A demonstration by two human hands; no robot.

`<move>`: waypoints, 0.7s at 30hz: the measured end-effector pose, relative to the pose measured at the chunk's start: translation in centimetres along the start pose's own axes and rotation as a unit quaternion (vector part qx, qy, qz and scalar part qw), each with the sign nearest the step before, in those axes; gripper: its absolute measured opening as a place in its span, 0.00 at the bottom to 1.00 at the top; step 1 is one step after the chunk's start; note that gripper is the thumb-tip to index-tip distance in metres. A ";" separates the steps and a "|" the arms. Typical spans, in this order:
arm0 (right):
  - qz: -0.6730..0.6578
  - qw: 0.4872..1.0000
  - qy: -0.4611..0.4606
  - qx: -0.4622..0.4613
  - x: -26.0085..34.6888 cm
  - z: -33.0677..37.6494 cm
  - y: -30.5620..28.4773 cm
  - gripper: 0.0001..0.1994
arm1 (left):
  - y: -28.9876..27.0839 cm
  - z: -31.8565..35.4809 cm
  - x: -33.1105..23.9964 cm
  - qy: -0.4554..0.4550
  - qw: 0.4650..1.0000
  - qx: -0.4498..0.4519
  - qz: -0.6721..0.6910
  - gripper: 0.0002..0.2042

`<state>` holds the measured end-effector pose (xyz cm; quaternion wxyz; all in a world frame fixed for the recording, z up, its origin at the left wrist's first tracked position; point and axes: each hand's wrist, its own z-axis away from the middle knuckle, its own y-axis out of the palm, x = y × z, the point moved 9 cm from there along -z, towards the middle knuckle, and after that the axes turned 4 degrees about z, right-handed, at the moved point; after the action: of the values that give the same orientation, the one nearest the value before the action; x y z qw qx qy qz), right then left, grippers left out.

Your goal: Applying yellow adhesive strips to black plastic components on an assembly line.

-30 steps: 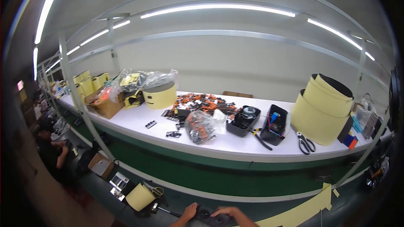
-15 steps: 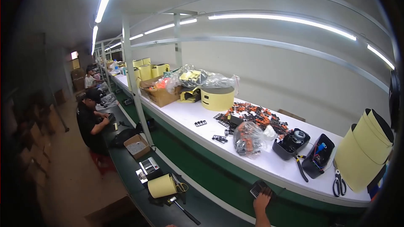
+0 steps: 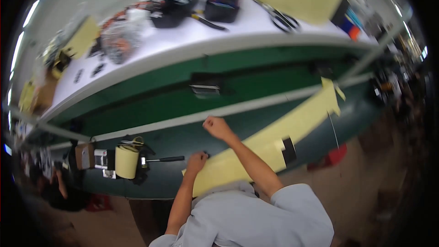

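My left hand (image 3: 196, 162) is over the dark bench by the near end of a long yellow sheet strip (image 3: 238, 161). Its fingers are closed, and a small dark bit shows at the fingertips, too small to name. My right hand (image 3: 218, 128), above the bench near its pale far edge rail, has curled fingers with nothing visible in them. Beyond it, apart from both hands, a black box-shaped thing with a grey slatted face (image 3: 205, 90) lies on the green belt. To the left on the bench are a hammer (image 3: 164, 159) and a yellow roll (image 3: 126, 161).
On the white shelf (image 3: 169, 48) beyond the belt lie scissors (image 3: 284, 19), pliers (image 3: 209, 22), a black housing (image 3: 223, 0) and a clear bag of parts (image 3: 120, 41). Yellow-handled scissors (image 3: 132, 142) lie behind the roll. A co-worker (image 3: 61, 190) sits at far left.
My view has swung right and down onto the bench. My right hand has let go of the black slatted thing and come back nearer to me. Both forearms now show.
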<state>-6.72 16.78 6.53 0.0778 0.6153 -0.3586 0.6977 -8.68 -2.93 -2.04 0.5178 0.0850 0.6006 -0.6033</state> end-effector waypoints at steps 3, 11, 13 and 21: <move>0.163 0.978 0.081 0.107 -6.9 13.1 3.5 0.08 | 3.0 1.4 -1.5 0.012 0.996 0.034 -0.077 0.18; 0.359 0.866 0.299 -0.177 -15.4 25.3 -16.3 0.17 | 4.0 2.8 -2.7 0.041 0.978 -0.036 -0.201 0.27; 0.369 0.820 0.387 -0.205 -14.6 26.8 -22.3 0.24 | 4.0 3.1 -2.8 0.029 0.977 -0.027 -0.211 0.27; 0.269 0.898 0.263 -0.231 -19.7 28.2 -25.4 0.20 | 2.9 3.6 -2.4 0.003 0.978 -0.063 -0.199 0.27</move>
<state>34.40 25.04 -1.59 0.1186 0.2546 -0.6275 0.7262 -3.63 -3.85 -1.17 0.3900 -0.0676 0.6438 -0.6549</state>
